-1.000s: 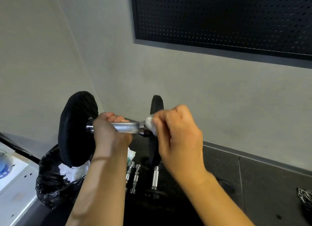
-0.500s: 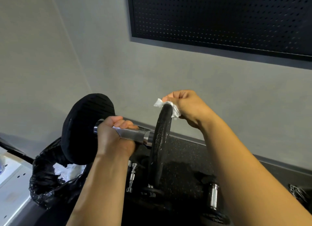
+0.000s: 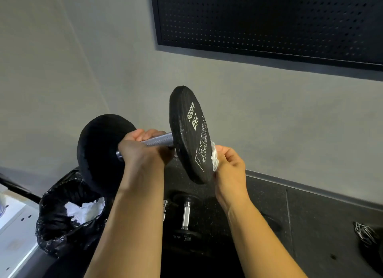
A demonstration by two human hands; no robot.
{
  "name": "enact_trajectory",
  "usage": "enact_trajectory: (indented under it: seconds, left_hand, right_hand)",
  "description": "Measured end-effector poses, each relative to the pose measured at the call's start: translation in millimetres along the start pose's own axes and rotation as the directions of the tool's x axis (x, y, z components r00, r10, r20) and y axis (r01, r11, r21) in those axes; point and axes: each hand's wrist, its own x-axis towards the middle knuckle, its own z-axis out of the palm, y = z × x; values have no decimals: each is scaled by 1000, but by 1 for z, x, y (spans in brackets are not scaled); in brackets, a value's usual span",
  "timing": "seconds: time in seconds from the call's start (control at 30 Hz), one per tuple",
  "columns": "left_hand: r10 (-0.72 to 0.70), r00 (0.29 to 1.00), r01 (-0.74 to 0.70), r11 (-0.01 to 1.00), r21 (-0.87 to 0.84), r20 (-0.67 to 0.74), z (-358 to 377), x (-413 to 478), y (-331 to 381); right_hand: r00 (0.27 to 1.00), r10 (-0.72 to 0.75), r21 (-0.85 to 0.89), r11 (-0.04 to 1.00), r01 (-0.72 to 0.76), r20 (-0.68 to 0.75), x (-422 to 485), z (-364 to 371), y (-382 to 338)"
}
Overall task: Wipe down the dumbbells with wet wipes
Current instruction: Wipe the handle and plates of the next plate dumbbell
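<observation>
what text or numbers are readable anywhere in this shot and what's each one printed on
"2Kg": upside down on the right plate of the raised dumbbell
"4.40lbs": upside down, above it on that plate
Boxed logo lower on that plate: too skewed to read
White marks on the floor dumbbell: too small to read

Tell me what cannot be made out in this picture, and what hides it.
All in the head view:
- The wet wipe: mostly hidden between the right plate and the right hand.
- The dumbbell handle: its middle is covered by the left hand.
- The second dumbbell on the floor: its plates are lost in shadow.
- The black bag: contents partly hidden by the left forearm.
</observation>
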Motion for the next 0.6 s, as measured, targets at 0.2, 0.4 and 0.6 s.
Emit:
enact_trajectory:
  seconds: [0.2,0.4,0.6]
  left_hand:
    - [-51,997,43,991,-128,-62,3,8,4]
    - [-25,1000,25,999,27,18,-9,16,0]
    - [-69,998,67,991,116,14,-21,18,-8]
  right_hand:
    - [965,-258,-258,930,262,50,-30,5,-2]
    - [890,-413,-236,861,451,194,-53,18,-21]
    - [821,-530,-296,766,570,212,-26,31,-53]
